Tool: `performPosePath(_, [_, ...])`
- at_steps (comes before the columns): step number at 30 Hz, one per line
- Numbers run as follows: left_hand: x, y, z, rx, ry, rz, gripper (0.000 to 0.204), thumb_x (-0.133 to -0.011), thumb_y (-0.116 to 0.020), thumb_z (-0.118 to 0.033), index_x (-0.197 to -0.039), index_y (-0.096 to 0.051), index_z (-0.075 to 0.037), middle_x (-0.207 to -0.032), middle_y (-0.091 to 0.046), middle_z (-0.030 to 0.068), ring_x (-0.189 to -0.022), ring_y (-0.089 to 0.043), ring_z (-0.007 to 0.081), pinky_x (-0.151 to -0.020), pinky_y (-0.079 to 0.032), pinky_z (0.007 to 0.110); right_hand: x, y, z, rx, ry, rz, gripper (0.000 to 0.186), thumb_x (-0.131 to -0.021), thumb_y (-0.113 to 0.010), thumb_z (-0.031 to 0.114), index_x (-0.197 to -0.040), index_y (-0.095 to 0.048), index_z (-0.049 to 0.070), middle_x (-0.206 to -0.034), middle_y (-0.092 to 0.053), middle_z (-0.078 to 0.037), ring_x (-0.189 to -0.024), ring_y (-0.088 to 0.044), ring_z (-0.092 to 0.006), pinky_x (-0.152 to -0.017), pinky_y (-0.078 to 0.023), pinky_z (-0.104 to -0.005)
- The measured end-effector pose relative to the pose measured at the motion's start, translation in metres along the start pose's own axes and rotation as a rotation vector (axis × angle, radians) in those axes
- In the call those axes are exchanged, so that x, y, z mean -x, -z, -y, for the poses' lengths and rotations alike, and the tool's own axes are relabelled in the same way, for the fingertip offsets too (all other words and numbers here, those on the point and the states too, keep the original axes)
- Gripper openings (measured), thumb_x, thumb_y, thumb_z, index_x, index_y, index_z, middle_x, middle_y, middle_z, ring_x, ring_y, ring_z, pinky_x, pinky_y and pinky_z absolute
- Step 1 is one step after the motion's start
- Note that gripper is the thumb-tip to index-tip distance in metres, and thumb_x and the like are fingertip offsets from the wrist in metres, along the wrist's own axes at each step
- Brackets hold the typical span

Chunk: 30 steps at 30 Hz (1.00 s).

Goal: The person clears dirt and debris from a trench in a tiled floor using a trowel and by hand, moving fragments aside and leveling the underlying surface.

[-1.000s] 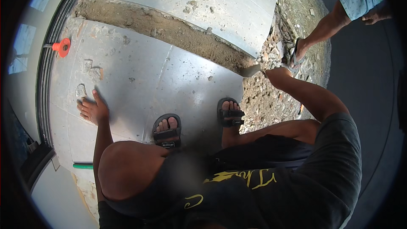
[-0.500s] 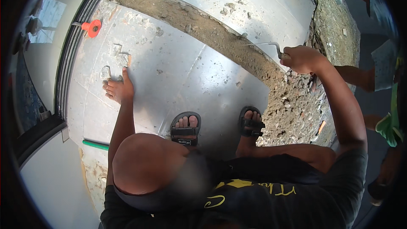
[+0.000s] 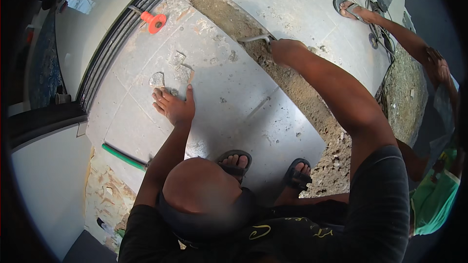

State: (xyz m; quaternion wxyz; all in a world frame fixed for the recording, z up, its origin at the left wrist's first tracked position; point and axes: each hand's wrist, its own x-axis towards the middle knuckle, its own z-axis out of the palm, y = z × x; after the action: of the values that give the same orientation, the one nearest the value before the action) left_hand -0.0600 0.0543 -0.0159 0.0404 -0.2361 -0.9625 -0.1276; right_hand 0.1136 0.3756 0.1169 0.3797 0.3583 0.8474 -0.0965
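Black door track (image 3: pixel 109 51): curves along the far left, butting right up to the tiled floor (image 3: pixel 263 126).
Green tube (image 3: pixel 124 157): lying lower left, its right end next to the left forearm.
Orange-red flared guard (image 3: pixel 155 22): on a thin metal bar, tipped over beside the track.
Broken chunks (image 3: pixel 157 80): a little cluster on the tiles, sitting right in front of the left fingertips, so that patch is pretty cluttered.
Left hand (image 3: pixel 176 108): flat on the tile, fingers spread, not gripping anything. Well apart from the other one.
Trench (image 3: pixel 214 9): dirt channel running diagonally through the tiles; the right forearm blocks the view of part of it.
Trowel (image 3: pixel 253 38): blade's over the trench, seen nearly edge-on; can't tell if it's touching dirt.
Right hand (image 3: pixel 285 52): fist wrapped round the trowel handle, which is mostly hidden.
Sandals (image 3: pixel 298 179): both planted on the near tiles, the right one close to the rubble (image 3: pixel 336 156).
Cable (image 3: pixel 385 44): messy loops along the far tile edge, upper right.
Co-worker's foot (image 3: pixel 351 10): in a flip-flop, on the far tiles near that cable.
Green garment (image 3: pixel 434 199): someone else, lower right edge.
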Motion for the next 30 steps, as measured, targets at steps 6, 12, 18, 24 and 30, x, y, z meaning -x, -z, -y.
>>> performPosePath(6, [-0.002, 0.007, -0.006, -0.009, 0.007, 0.018, 0.102, -0.086, -0.066, -0.062, -0.146, -0.03, 0.012, -0.155, -0.027, 0.0301, -0.152, -0.013, 0.0419, -0.123, -0.007, 0.058, 0.059, 0.019, -0.047, 0.385, 0.07, 0.261, 0.035, -0.084, -0.063, 0.01, -0.117, -0.074, 0.009, -0.119, -0.071, -0.013, -0.109, -0.07, -0.0309, -0.086, -0.056, -0.0491])
performPosePath(12, [-0.002, -0.004, -0.009, -0.013, -0.014, 0.016, 0.102, -0.086, -0.066, -0.064, -0.147, -0.03, 0.01, -0.157, -0.026, 0.0299, -0.153, -0.013, 0.0409, -0.122, -0.007, 0.057, -0.004, 0.002, -0.011, -0.014, -0.017, -0.058, 0.029, -0.09, -0.056, 0.007, -0.113, -0.072, 0.003, -0.11, -0.074, -0.015, -0.1, -0.073, -0.0322, -0.079, -0.059, -0.0476])
performPosePath(18, [-0.003, 0.0, -0.004, -0.047, 0.0, 0.049, 0.103, -0.086, -0.063, -0.066, -0.148, -0.03, 0.009, -0.158, -0.025, 0.0285, -0.153, -0.014, 0.0393, -0.123, -0.007, 0.057, 0.078, -0.083, -0.056, -0.059, -0.043, 0.08, 0.031, -0.099, -0.043, 0.014, -0.126, -0.058, 0.007, -0.115, -0.071, -0.015, -0.107, -0.07, -0.0321, -0.085, -0.057, -0.0472])
performPosePath(24, [-0.005, -0.003, -0.001, -0.047, -0.007, 0.066, 0.104, -0.087, -0.061, -0.068, -0.146, -0.03, 0.011, -0.159, -0.024, 0.0303, -0.153, -0.012, 0.0411, -0.122, -0.007, 0.058, 0.197, -0.15, -0.127, -0.014, -0.158, 0.193, 0.027, -0.096, -0.049, 0.014, -0.117, -0.063, 0.005, -0.106, -0.073, -0.017, -0.1, -0.072, -0.0325, -0.08, -0.058, -0.047])
performPosePath(30, [0.001, -0.005, -0.004, -0.026, -0.009, 0.039, 0.103, -0.087, -0.06, -0.068, -0.146, -0.03, 0.01, -0.158, -0.024, 0.0312, -0.153, -0.012, 0.0416, -0.122, -0.007, 0.058, 0.25, -0.175, -0.174, 0.314, -0.112, 0.501, 0.022, -0.091, -0.059, 0.014, -0.104, -0.074, 0.005, -0.106, -0.074, -0.016, -0.098, -0.073, -0.0299, -0.081, -0.058, -0.0439])
